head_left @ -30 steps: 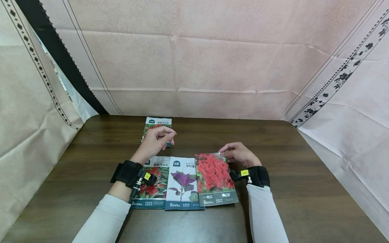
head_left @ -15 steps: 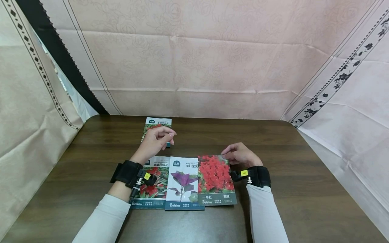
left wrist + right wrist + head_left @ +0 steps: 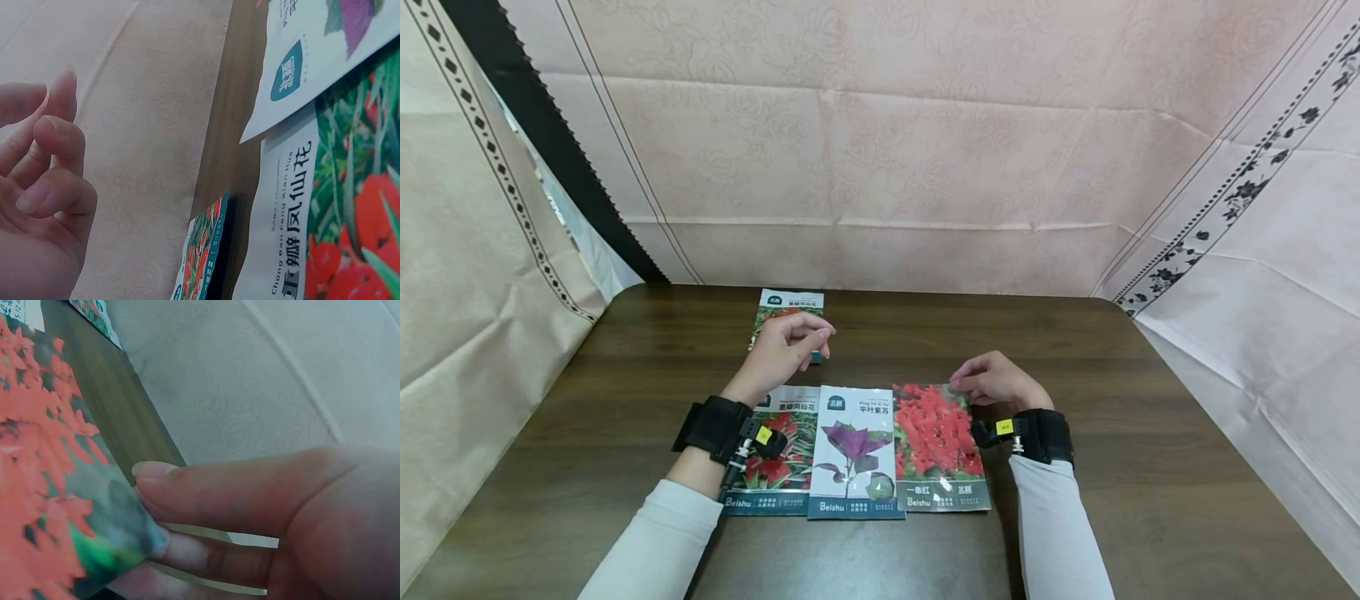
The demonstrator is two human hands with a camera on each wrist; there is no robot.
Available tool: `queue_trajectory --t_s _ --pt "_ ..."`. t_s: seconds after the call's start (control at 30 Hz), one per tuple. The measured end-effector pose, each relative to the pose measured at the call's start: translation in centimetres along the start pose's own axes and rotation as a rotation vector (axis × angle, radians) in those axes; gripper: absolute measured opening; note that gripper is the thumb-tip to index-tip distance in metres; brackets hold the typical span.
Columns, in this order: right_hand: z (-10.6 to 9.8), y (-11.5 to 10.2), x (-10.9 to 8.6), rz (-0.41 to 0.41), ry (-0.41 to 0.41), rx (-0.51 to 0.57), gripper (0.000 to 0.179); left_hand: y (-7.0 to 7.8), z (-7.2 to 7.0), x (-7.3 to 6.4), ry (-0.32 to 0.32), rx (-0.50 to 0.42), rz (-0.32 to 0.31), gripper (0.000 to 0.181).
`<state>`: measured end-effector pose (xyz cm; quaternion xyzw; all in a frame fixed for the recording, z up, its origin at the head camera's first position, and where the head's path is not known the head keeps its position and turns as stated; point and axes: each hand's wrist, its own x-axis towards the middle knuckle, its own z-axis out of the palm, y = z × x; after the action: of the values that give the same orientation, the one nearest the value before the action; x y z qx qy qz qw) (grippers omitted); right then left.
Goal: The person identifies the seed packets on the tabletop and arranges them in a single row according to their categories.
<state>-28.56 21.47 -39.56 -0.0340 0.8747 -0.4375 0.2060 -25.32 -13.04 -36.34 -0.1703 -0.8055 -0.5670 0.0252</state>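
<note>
My right hand (image 3: pixel 1000 382) holds the top right corner of a seed packet with red flowers (image 3: pixel 936 433); in the right wrist view its fingers (image 3: pixel 212 553) lie under that corner, with the thumb at the edge. Left of it lies a seed packet with a purple-leaved plant (image 3: pixel 852 446), then one with red balsam flowers (image 3: pixel 775 450), partly hidden by my left wrist. My left hand (image 3: pixel 790 343), loosely curled and holding nothing, hovers in front of a farther packet (image 3: pixel 790 298), which it partly covers. The left wrist view shows these fingers (image 3: pixel 59 134) apart from the packets.
The packets lie on a brown wooden table (image 3: pixel 1150 467) with rounded far corners. Pale patterned cloth (image 3: pixel 880 167) hangs behind the table and at both sides. A black strip (image 3: pixel 557 142) runs along the cloth at the left.
The red-flower packet has shifted right, its lower edge now straighter, uncovering more of the purple-leaved packet. My right hand has moved slightly right with it. The left hand stays put.
</note>
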Motion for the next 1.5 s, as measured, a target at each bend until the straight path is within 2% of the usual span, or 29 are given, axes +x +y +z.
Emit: queue_trajectory --t_s 0.23,0.4,0.7,0.93,1.1,1.3,1.5 --pt "0.1 -0.4 -0.5 -0.043 -0.042 -0.031 0.022 0.1 0.0 -0.1 -0.002 -0.007 -0.004 0.019" --pt "0.3 -0.5 -0.5 -0.027 -0.027 -0.074 0.022 0.2 0.0 -0.1 -0.006 -0.004 0.0 0.019" --pt "0.2 -0.3 -0.3 -0.034 -0.014 -0.072 0.023 0.1 -0.1 -0.1 -0.006 -0.005 -0.002 0.019" --pt "-0.1 -0.3 0.0 -0.073 -0.013 -0.022 0.031 -0.2 -0.2 0.0 -0.009 -0.013 0.005 0.019" --pt "0.0 -0.5 0.4 -0.052 0.022 0.07 0.036 -1.6 -0.4 0.6 0.021 -0.007 0.01 0.021" --pt "0.3 -1.0 0.8 -0.08 0.056 0.254 0.04 -3.1 -1.2 1.0 0.125 0.033 -0.075 0.025" --pt "0.9 -1.5 0.9 -0.114 0.067 0.277 0.04 -3.7 -2.8 0.7 0.185 0.084 -0.226 0.031"
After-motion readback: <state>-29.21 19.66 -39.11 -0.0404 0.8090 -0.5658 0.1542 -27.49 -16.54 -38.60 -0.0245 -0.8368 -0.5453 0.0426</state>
